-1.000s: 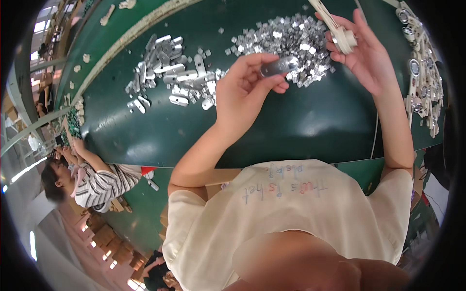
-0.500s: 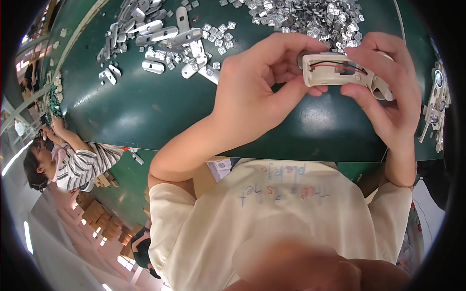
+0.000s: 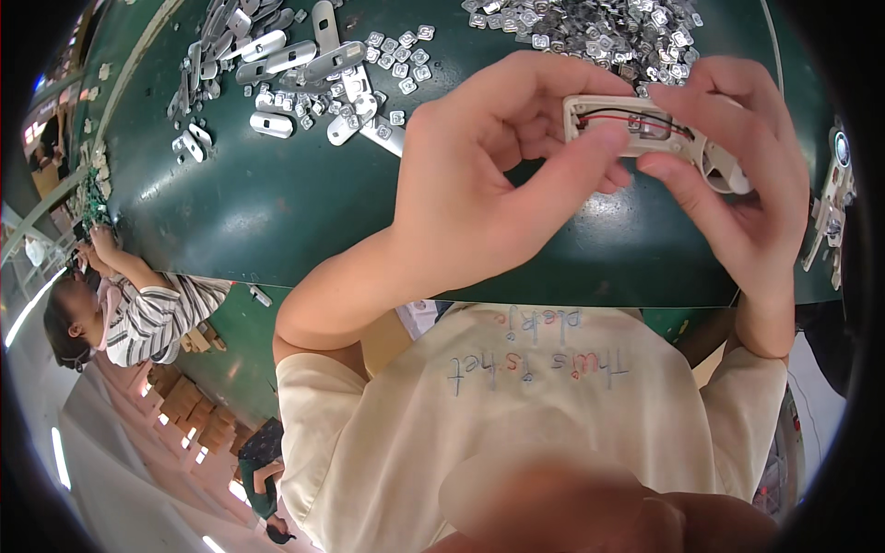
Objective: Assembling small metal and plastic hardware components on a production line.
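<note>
Both hands hold a cream plastic housing (image 3: 627, 147) above the table, its hollow side toward me. A red and a black wire run along inside it, and a round ring-shaped part sits at its right end. My right hand (image 3: 737, 147) is closed around that end, thumb below and fingers above. At the other end, my left hand (image 3: 516, 157) grips with its thumb over the lower edge of the opening. The left fingertips behind the housing are partly hidden.
Beyond my hands lies a heap of small square metal pieces (image 3: 636, 37). Long metal plates with slots (image 3: 293, 57) are piled at the far left of the green table (image 3: 277, 203). Cream assembled parts (image 3: 834, 203) lie at the right edge. A person in stripes (image 3: 138, 313) works at left.
My left thumb has moved from below the housing's left end onto its open face. The grey edge seen behind that end no longer shows. The table's items appear shifted slightly left and up.
</note>
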Demonstrator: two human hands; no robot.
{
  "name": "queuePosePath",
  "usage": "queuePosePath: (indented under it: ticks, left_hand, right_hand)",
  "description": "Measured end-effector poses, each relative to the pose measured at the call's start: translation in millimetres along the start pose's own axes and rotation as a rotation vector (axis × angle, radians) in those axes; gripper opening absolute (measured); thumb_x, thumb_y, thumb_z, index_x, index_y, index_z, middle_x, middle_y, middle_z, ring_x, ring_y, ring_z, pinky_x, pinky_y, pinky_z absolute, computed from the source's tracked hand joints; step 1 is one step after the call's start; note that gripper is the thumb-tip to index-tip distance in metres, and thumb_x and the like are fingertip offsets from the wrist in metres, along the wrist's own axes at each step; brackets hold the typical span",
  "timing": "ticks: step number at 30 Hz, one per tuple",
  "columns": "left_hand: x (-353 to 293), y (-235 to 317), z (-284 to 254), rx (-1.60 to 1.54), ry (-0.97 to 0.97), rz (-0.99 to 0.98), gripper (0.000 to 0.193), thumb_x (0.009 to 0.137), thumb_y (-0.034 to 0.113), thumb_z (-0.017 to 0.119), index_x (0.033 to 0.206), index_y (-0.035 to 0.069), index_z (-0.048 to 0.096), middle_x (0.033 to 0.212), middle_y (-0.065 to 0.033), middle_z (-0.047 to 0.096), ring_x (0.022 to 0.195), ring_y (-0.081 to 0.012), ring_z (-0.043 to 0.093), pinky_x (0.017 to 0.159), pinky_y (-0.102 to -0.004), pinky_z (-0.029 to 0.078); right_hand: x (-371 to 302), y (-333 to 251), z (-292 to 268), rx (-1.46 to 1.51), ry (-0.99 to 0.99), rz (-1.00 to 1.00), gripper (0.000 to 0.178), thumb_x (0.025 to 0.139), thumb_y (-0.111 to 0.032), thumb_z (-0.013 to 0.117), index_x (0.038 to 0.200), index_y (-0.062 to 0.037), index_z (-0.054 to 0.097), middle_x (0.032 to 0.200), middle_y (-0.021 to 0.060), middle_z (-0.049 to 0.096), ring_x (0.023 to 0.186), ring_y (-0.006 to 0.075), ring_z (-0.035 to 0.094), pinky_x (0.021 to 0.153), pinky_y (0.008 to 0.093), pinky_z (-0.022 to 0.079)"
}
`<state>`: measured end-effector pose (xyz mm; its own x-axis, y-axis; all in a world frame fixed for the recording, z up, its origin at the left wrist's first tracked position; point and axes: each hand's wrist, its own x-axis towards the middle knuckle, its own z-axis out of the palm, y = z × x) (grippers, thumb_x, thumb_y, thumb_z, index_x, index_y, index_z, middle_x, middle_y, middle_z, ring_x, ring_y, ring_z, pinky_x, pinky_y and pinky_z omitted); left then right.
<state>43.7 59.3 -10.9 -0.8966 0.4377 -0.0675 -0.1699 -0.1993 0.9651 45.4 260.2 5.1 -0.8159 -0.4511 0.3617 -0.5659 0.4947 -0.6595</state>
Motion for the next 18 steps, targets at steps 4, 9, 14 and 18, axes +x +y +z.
queuePosePath:
  ticks: [4, 9, 14, 18]
  left_hand:
    - [2.5, -8.3, 3.4, 0.012, 0.107, 0.027, 0.018, 0.084, -0.004, 0.053, 0.102, -0.005, 0.051, 0.083, -0.0069, 0.061, 0.072, -0.0101, 0.062, 0.063, -0.0206, 0.05]
    - [0.3, -6.7, 5.7, 0.2, 0.226, 0.101, 0.017, 0.082, -0.002, 0.057, 0.097, -0.001, 0.051, 0.078, -0.01, 0.06, 0.069, -0.0127, 0.063, 0.06, -0.0225, 0.05]
    - [2.6, -20.8, -3.9, 0.647, 0.218, 0.398, 0.015, 0.082, -0.008, 0.055, 0.094, -0.003, 0.049, 0.083, -0.0073, 0.056, 0.065, -0.0117, 0.055, 0.06, -0.0214, 0.047]
    - [-1.0, -13.4, -11.1, 0.711, 0.291, 0.587, 0.016, 0.077, -0.009, 0.057, 0.09, -0.001, 0.05, 0.08, -0.007, 0.053, 0.061, -0.0111, 0.049, 0.054, -0.0207, 0.041]
  right_hand:
    - [0.9, 5.2, 6.0, 0.104, -0.07, 0.119, 0.036, 0.071, -0.001, 0.067, 0.105, 0.0022, 0.055, 0.099, 0.0113, 0.052, 0.086, 0.0183, 0.051, 0.074, 0.0244, 0.04]
    - [0.3, -9.6, 8.5, 0.464, -0.071, 0.511, 0.024, 0.077, 0.008, 0.058, 0.099, 0.0027, 0.05, 0.101, 0.0068, 0.049, 0.086, 0.0091, 0.047, 0.075, 0.0192, 0.037]
    - [-3.3, -8.5, 16.2, 0.378, 0.001, 0.413, 0.028, 0.074, 0.012, 0.059, 0.099, 0.0025, 0.048, 0.098, 0.0091, 0.05, 0.085, 0.0115, 0.048, 0.076, 0.0219, 0.039]
    - [12.4, -15.8, 15.8, 0.249, -0.028, 0.181, 0.024, 0.074, 0.009, 0.06, 0.094, 0.002, 0.047, 0.096, 0.0135, 0.051, 0.085, 0.017, 0.05, 0.077, 0.0268, 0.041]
